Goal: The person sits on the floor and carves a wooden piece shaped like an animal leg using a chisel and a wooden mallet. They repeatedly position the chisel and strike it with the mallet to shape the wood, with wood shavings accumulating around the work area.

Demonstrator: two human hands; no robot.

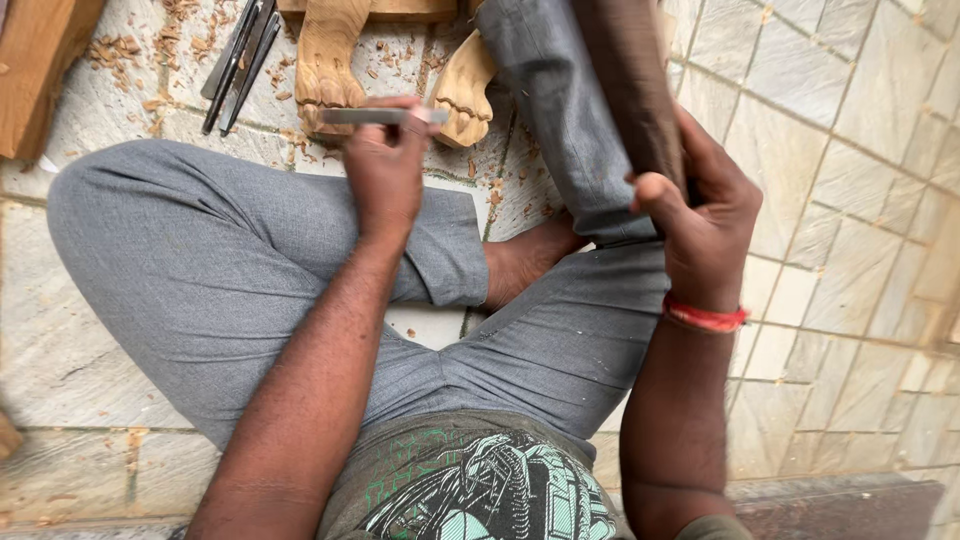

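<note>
Fingers (400, 118) of the left hand (385, 170): closed round a flat grey metal chisel blade (372, 116), held level at upper centre of the frame, its tip pointing left just above the knuckles.

Fingers (655, 195) of the right hand (705, 225): wrapped tight round a dark brown wooden mallet handle (635, 90), which runs up and out of the top edge, right of centre; thumb laid across the shaft. Red thread band (705, 318) on that wrist.

Carved pale wooden paw-shaped legs (325, 65): two, at top centre, resting on the floor. The chisel lies across the front of the left one; whether it touches cannot be told. The second paw (462, 90) sits just beside the raised grey trouser leg (550, 110).

Loose dark metal chisels (240, 60): a small bundle, upper left, lying on the floor apart from the hands.

Wood shavings (180, 40): scattered about the paws and the chisels.

Brown wooden block (40, 70): far upper left corner, partly cut off.

Pale stone-tiled floor (850, 200): fills the right side and the margins. The person sits on it cross-legged, one bare foot (525, 260) at centre.
</note>
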